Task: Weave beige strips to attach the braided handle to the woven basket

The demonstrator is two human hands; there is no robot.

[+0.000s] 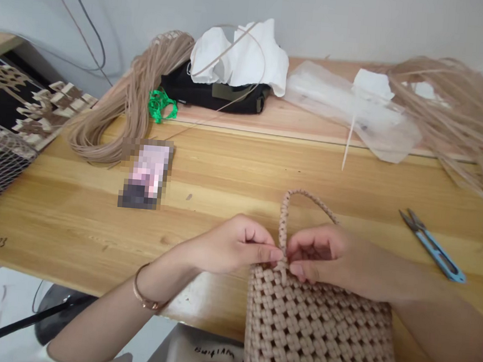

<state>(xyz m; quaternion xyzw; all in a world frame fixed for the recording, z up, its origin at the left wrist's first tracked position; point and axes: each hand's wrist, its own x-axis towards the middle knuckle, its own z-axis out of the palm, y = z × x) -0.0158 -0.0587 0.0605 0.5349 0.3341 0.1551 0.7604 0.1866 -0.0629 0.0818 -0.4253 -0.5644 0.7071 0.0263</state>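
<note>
A tan woven bag (317, 332) stands at the table's front edge, its open-mesh side facing me. From its top rim rises a braided handle (284, 215) that arches over to the right. My left hand (245, 245) pinches the base of the handle between thumb and fingers, where it meets the rim. Just right of it, my right hand (323, 254) has its fingers curled and thumb pressed in at the same joint. What exactly the right fingertips grip is hidden. A short cord end (283, 276) lies over the rim below the fingertips.
Blue thread snips (437, 246) lie to the right. A blurred phone (148, 173) is at left. Bundles of tan cord (117, 104) lie at both back corners. Between them are a black pouch (215, 95), white paper, green string (162, 107) and a plastic bag (323, 98).
</note>
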